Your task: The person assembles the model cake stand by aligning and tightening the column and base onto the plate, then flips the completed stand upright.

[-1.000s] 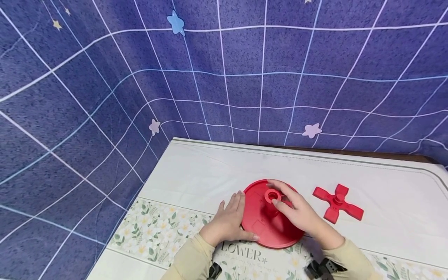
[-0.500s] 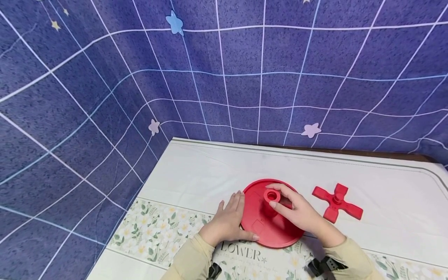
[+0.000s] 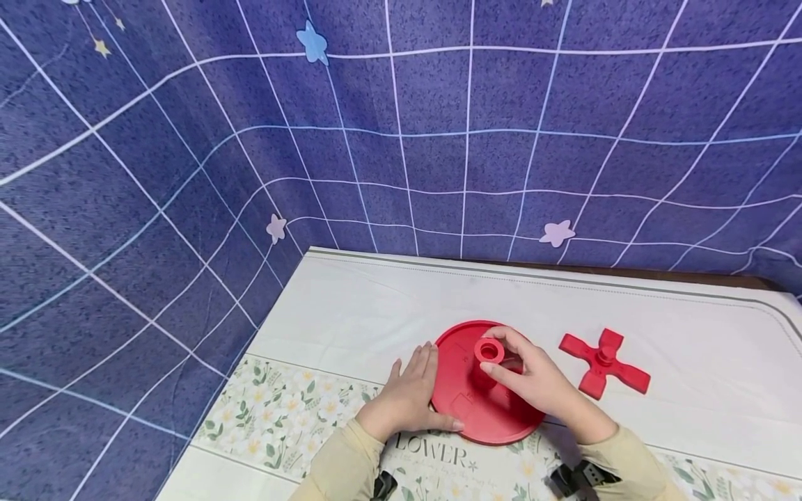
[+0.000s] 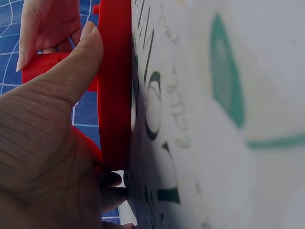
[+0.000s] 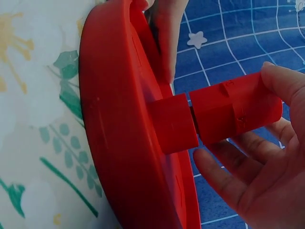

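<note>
A red round base (image 3: 460,400) with a raised rim lies flat on the table cover. From its middle rises a short round stub (image 5: 171,124). My right hand (image 3: 540,383) holds a red hollow tube (image 5: 233,109) by its upper end between thumb and fingers. The tube stands over the stub, slightly tilted, and a thin dark gap shows between the two in the right wrist view. My left hand (image 3: 406,395) rests on the left edge of the base, fingers straight, its thumb (image 4: 81,59) lying along the rim.
To the right lies a red four-armed cross piece (image 3: 605,358) with a peg at its centre. The white table cover (image 3: 370,299) has a flowered band (image 3: 282,410) near me. A blue curtain (image 3: 438,160) with a grid pattern hangs behind and to the left.
The fingers and thumb of my right hand have shifted slightly around the top of the tube. The left hand and the base look unchanged.
</note>
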{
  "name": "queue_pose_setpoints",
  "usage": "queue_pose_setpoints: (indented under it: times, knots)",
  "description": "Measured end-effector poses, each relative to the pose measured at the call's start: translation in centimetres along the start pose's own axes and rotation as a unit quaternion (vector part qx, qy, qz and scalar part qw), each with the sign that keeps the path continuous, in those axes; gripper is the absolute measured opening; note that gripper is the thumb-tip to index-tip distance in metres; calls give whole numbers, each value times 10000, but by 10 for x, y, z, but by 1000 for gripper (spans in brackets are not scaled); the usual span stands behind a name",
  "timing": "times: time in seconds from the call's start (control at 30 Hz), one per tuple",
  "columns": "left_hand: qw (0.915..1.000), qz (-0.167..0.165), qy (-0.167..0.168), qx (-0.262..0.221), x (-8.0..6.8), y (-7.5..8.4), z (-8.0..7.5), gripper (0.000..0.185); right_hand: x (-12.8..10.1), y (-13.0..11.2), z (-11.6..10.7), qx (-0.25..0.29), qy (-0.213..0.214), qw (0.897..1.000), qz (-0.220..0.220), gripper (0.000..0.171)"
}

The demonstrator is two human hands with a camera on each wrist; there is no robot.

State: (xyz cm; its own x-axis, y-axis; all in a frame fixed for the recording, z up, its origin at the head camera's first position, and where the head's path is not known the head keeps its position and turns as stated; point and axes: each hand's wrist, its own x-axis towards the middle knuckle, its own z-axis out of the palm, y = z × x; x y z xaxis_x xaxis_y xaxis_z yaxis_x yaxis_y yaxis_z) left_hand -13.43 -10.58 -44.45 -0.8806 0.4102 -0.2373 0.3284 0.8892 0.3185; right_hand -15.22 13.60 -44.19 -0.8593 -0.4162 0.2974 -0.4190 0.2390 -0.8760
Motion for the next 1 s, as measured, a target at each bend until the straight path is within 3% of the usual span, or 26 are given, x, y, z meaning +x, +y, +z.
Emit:
queue_pose_setpoints:
  times: [0.23,0.47,0.7,1.0]
  knots:
    - [10000,-17,-20,10,0,0,0,126,1,-12,3,-369,217,9991,79,38]
    - [10000,7,6,8,1,-1,2,127,1,2,9,-740,465,9961,92,39]
    - [10000,5,-3,-11,0,-1,3,127,0,-1,12,-822,601,9947,146,41]
    - [10000,59,39,-31,0,-1,2,126,0,-2,7,-1310,605,9895,40,62]
